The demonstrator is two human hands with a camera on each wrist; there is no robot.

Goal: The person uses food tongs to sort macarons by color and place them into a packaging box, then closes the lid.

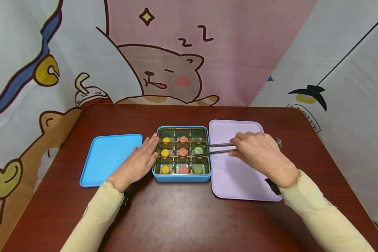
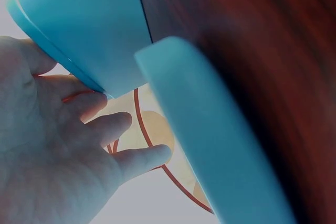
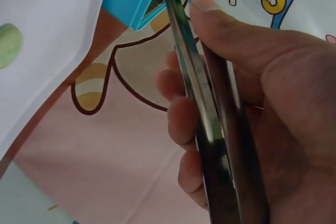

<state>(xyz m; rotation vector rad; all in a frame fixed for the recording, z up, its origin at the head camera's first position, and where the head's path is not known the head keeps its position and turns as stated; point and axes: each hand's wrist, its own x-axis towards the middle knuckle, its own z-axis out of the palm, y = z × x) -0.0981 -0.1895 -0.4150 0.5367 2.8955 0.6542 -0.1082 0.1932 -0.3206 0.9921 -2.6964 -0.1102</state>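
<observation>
My right hand (image 1: 259, 154) grips metal tongs (image 3: 184, 51). Their tips reach into the middle right compartment of a blue box (image 1: 182, 178), one on each side of a green macaron (image 1: 198, 151); whether they squeeze it I cannot tell. Yellow macarons (image 1: 165, 153) sit in the box's left column and pink macarons (image 1: 182, 152) in its middle column. Another green macaron (image 1: 197, 169) lies in the near right compartment. With fingers extended, my left hand (image 1: 138, 162) rests against the left side of the box.
Right of the box lies a lilac tray (image 1: 239, 182), partly under my right arm. One green macaron (image 3: 9, 45) on it shows in the right wrist view. A blue lid (image 1: 108, 154) lies to the left on the brown table (image 1: 176, 217). A patterned cloth (image 1: 233, 52) hangs behind.
</observation>
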